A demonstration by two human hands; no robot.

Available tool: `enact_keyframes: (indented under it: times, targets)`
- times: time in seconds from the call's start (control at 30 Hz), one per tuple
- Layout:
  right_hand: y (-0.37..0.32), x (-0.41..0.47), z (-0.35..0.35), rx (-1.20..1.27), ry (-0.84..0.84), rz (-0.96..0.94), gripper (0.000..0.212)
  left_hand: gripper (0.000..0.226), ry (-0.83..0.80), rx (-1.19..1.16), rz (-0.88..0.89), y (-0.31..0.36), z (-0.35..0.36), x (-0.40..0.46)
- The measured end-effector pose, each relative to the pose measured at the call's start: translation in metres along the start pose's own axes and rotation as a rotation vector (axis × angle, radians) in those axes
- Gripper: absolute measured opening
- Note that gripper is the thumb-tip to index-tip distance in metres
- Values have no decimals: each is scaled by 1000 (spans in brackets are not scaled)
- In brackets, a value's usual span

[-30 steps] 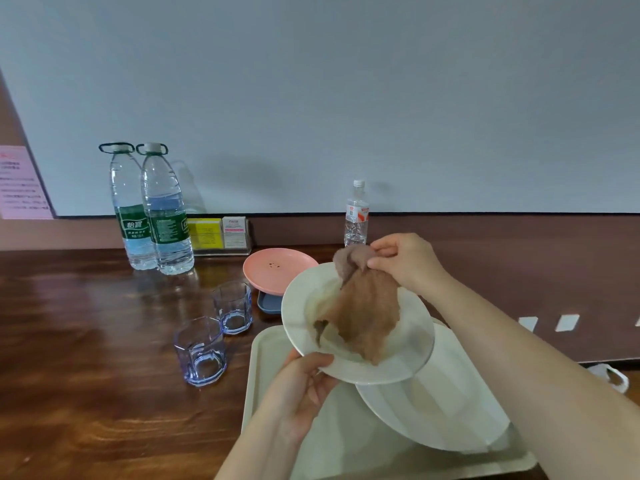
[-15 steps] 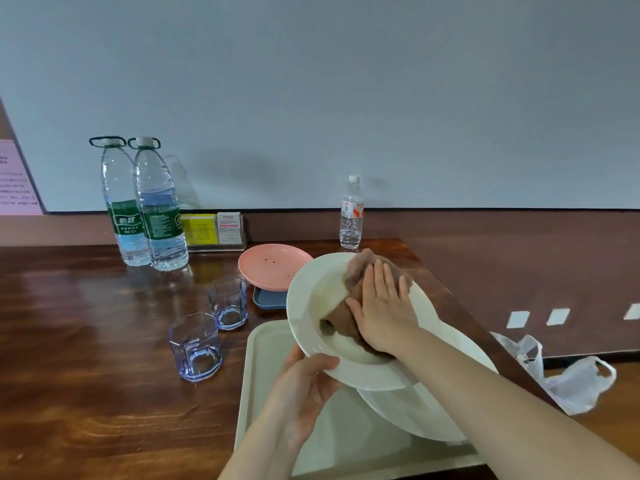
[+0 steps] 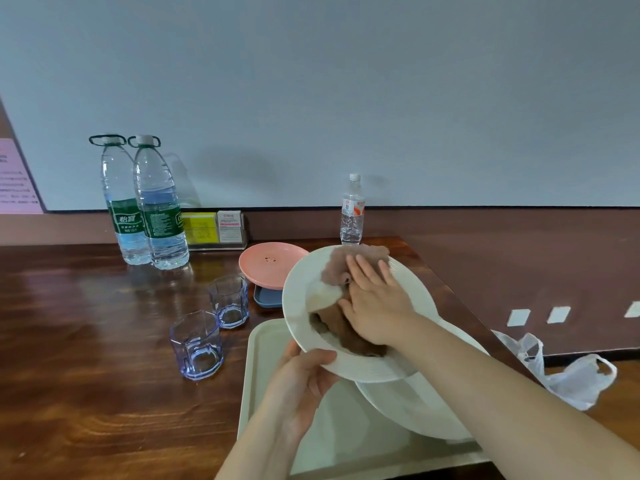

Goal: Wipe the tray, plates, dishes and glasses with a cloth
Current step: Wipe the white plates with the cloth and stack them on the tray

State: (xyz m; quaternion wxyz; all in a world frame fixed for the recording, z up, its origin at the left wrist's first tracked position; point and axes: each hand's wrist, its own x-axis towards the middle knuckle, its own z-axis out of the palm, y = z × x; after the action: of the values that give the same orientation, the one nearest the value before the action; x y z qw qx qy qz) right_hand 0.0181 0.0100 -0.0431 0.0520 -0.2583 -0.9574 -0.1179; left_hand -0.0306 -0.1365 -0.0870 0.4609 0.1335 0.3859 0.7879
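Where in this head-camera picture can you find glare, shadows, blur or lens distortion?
Head view: soft glare streaks the wooden table at left; faint shadows fall on the wall behind the large water bottles and the small bottle; the wide lens bows the wall's edge at far left; the right hand and brown cloth on the white plate look slightly smeared.

chinese characters "怡寶" in white on green label of left big water bottle [image 3: 122,206]. print on second bottle's label [image 3: 162,221], small bottle [image 3: 352,211], cards [image 3: 214,226] and pink notice [image 3: 15,178] too blurred to read.
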Motion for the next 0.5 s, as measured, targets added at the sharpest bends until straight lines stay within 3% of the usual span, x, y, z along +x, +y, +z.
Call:
enact_keyframes:
  times: [0.1, 0.23, 0.33, 0.5]
  targets:
    - [8, -2, 2, -19, -105, 138, 53, 40, 9, 26, 18, 3, -6, 2]
    - [-6, -2, 5, 239, -4, 229, 57, 42, -44, 91, 10, 6, -6, 3]
    - [-17, -2, -4, 451, -16, 133, 63, 49, -64, 157, 25, 7, -2, 4]
    - [-35, -20, -16, 790, -122, -118, 59, 41, -61, 99, 45, 9, 1, 5]
